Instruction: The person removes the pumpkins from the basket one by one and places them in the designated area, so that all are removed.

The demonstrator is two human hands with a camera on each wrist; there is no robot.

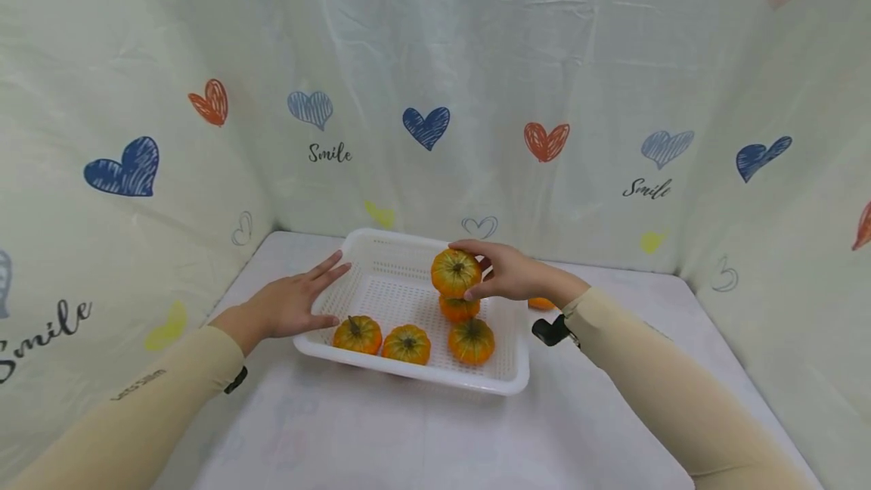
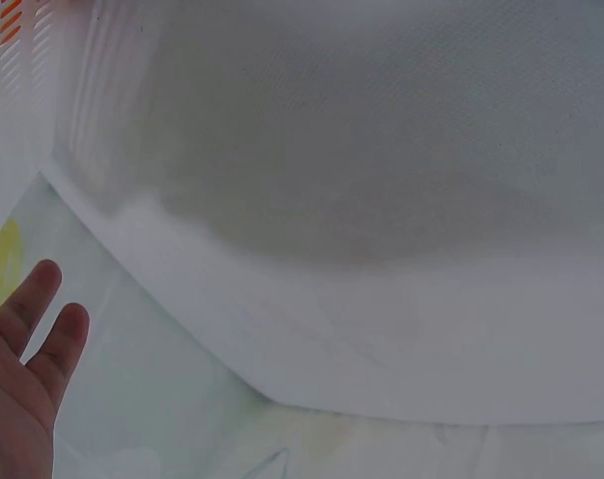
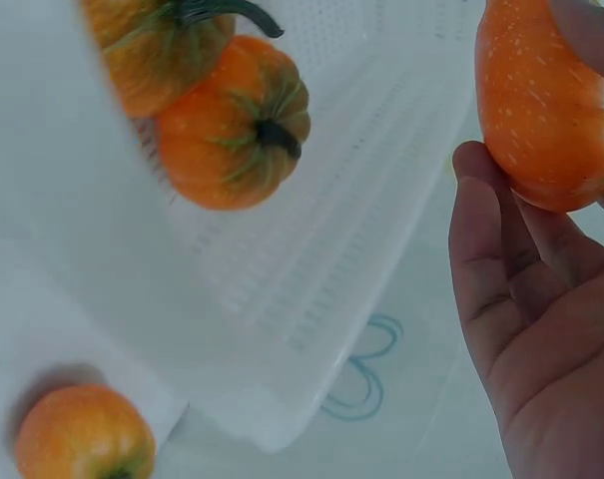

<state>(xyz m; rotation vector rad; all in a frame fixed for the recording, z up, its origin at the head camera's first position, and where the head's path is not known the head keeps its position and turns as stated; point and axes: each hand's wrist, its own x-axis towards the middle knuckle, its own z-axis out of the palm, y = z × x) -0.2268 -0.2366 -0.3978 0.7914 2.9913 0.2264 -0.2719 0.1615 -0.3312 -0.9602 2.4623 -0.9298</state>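
Note:
My right hand (image 1: 515,272) grips a small orange pumpkin (image 1: 456,273) and holds it up over the right side of a white plastic basket (image 1: 415,373). Under it in the basket sit several similar pumpkins: one partly hidden pumpkin (image 1: 460,310) just below, one at the front right (image 1: 472,342), and a pair along the front left (image 1: 406,345). In the right wrist view the held pumpkin (image 3: 536,110) shows between thumb and fingers. At the basket's left side my left hand (image 1: 289,305) is spread with straight fingers, holding nothing; whether it touches the rim I cannot tell.
Outside the basket, to its right, another orange pumpkin (image 3: 85,437) lies on the white table (image 1: 327,429), mostly hidden behind my right wrist in the head view. A pale curtain (image 1: 367,44) printed with hearts surrounds the table at the back and sides.

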